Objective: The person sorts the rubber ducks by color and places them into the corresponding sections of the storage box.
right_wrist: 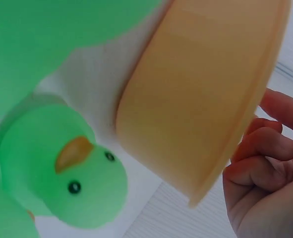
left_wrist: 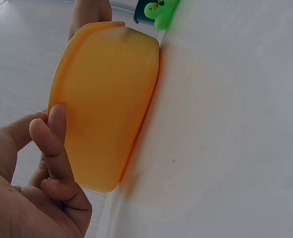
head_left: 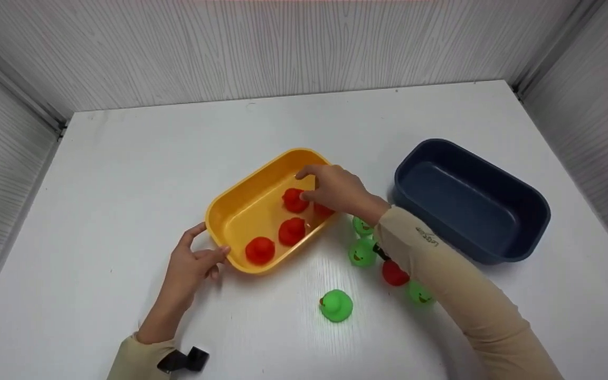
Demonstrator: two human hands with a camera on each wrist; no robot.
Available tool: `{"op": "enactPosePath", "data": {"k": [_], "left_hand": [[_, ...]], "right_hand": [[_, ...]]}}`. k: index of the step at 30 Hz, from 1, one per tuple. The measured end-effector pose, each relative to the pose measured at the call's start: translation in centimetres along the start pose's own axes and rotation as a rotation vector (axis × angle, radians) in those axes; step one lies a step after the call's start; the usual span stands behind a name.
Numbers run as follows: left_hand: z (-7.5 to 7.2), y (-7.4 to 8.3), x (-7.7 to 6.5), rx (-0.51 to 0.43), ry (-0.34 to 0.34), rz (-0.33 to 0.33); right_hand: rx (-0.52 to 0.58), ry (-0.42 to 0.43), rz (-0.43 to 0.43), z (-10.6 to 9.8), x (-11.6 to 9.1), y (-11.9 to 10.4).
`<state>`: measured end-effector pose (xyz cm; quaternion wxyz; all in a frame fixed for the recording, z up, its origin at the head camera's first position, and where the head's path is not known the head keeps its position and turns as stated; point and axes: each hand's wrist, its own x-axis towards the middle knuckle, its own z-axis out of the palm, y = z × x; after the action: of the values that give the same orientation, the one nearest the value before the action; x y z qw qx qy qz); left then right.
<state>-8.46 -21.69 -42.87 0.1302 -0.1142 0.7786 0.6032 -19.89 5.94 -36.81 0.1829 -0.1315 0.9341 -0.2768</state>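
My left hand (head_left: pixel 190 269) grips the near left end of a yellow bin (head_left: pixel 254 184), thumb at the rim and fingers against the outer wall, as the left wrist view also shows. Several red rubber ducks (head_left: pixel 260 250) sit inside the bin. My right hand (head_left: pixel 335 187) reaches over the bin's far right end, index finger and thumb spread apart. Its thumb tip is right at one red duck (head_left: pixel 294 201); another red duck (head_left: pixel 323 211) is partly hidden under the hand. In the right wrist view its fingers (right_wrist: pixel 265 144) bend loosely past the rim.
A dark blue bin (head_left: pixel 462 195) stands at the right. Between the bins, partly under my right forearm, lie several green ducks (head_left: pixel 362 253) and a red duck (head_left: pixel 395 273). One green duck (head_left: pixel 336 306) sits apart, nearer me. White panels (head_left: pixel 283 53) enclose the table's back and sides.
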Motion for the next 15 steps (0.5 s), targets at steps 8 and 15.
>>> {"op": "enactPosePath", "data": {"k": [8,15], "left_hand": [[0.0,0.1,0.0,-0.032,0.003,0.003],[0.0,0.1,0.0,-0.026,0.006,0.003]], "right_hand": [[0.152,0.102,-0.099,-1.5,-2.0,0.4],[0.380,0.191,-0.155,-1.6,-3.5,1.2]]}}
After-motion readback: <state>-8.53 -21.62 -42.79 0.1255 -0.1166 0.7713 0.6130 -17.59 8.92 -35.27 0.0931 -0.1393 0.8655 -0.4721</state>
